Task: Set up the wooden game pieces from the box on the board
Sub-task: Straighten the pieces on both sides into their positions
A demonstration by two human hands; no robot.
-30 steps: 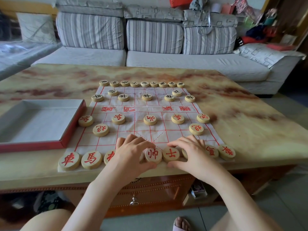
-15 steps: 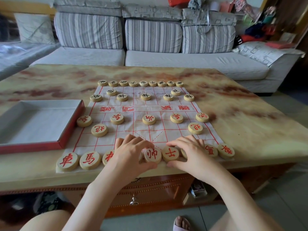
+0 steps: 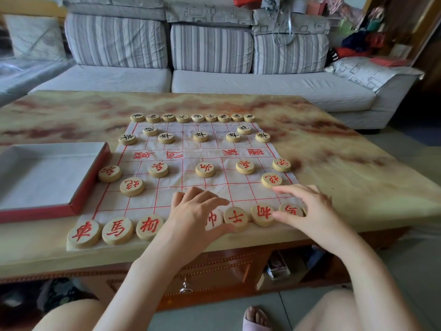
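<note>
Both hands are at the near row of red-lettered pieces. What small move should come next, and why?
Probably a small nudge: the right hand slides the round wooden red-lettered discs at its fingertips sideways onto the line crossings of the white cloth board. The red-rimmed box shows no pieces left, while these near discs sit crowded, edges almost touching.

Place: a home living room
Seating: striped-cushion sofa (image 3: 214, 75) behind the marbled tabletop (image 3: 346, 168)
Clutter: bags, perhaps clothes, piled far right (image 3: 358, 41)
</note>
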